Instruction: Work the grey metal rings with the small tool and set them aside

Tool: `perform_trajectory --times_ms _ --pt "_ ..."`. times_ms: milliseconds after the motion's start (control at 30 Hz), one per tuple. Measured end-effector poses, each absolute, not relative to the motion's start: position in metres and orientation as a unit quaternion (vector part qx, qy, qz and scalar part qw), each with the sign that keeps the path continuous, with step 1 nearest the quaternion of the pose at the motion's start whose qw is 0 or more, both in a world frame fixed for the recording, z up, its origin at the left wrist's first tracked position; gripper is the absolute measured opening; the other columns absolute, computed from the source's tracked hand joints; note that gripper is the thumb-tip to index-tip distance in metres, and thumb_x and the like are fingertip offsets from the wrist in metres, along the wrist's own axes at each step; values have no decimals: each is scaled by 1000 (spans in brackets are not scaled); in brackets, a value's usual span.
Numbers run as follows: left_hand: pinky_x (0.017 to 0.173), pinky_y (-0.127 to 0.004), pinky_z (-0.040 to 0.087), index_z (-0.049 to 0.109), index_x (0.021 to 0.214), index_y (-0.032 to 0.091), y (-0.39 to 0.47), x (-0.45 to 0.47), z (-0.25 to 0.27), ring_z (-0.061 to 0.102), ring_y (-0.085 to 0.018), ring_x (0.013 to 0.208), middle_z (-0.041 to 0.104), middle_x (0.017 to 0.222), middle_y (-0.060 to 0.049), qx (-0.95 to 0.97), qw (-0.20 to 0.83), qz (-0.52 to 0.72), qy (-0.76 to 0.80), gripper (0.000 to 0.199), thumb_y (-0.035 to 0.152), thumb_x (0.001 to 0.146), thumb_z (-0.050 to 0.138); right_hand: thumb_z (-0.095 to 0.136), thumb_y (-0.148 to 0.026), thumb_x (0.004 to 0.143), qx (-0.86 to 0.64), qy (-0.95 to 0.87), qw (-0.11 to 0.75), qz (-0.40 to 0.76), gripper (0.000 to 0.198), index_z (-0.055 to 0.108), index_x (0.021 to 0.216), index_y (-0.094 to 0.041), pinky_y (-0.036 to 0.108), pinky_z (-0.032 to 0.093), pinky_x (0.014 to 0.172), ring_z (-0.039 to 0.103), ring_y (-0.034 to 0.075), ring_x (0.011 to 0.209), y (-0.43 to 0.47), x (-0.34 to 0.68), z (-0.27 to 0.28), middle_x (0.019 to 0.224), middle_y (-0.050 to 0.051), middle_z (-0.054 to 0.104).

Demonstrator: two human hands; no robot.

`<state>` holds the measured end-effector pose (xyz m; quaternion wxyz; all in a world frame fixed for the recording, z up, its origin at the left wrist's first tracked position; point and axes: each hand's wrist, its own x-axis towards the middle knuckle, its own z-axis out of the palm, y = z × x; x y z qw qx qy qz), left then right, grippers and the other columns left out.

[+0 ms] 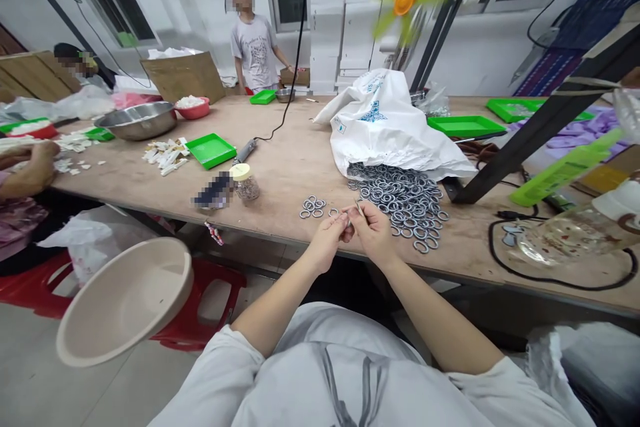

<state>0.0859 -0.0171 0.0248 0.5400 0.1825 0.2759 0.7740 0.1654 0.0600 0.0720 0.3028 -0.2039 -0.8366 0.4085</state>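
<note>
My left hand (326,241) and my right hand (373,235) meet over the table's front edge, fingertips together. From my right hand's closed fingers sticks up a thin pale stick-like tool (359,205). My left hand is pinched closed; what it holds is hidden by the fingers. Just right of my hands, a heap of grey metal rings (410,203) spills from a white sack (380,137). To the left lies a small group of rings (313,205), and a single ring (333,212) is close to my left fingers.
A lidded jar (244,183), a green tray (211,150) and white pieces (166,155) lie leftward. A beige basin (125,300) rests on a red stool (215,287). On the right are a black post (530,127) and a clear bottle (575,233). A person (254,47) stands across the table.
</note>
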Motion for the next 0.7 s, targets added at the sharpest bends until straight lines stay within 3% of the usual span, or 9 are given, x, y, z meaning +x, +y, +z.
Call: perform_trajectory --times_ms 100,267,467,600,700 --pt "60 -24 29 48 71 15 -21 87 29 37 -9 60 42 65 1 182 539 775 273 53 61 69 75 59 -75 92 -233 -787 253 512 63 56 83 -13 23 41 44 47 13 46 57 165 71 61 3 49" --pt "60 -24 30 52 76 14 -23 87 33 38 -9 61 44 65 1 167 544 776 272 58 65 66 77 72 -68 85 -247 -797 248 492 60 56 96 -11 23 50 53 55 13 56 53 170 74 74 5 57" --pt "59 -24 31 49 68 15 -23 90 35 39 -9 61 42 65 1 197 561 768 239 53 59 69 78 83 -70 65 -312 -668 181 651 71 43 81 -14 19 38 38 46 11 43 53 164 84 60 0 48" --pt "59 -23 33 47 65 15 -26 88 34 39 -9 60 41 63 1 195 562 771 229 50 56 73 76 72 -73 81 -273 -734 218 582 64 51 87 -14 21 42 48 52 13 53 48 175 89 67 3 54" --pt "59 -22 34 47 65 15 -27 86 33 38 -8 59 40 63 2 188 565 774 213 48 52 76 75 56 -63 101 -205 -854 257 403 51 62 91 -13 25 43 64 57 15 70 43 191 93 79 6 59"
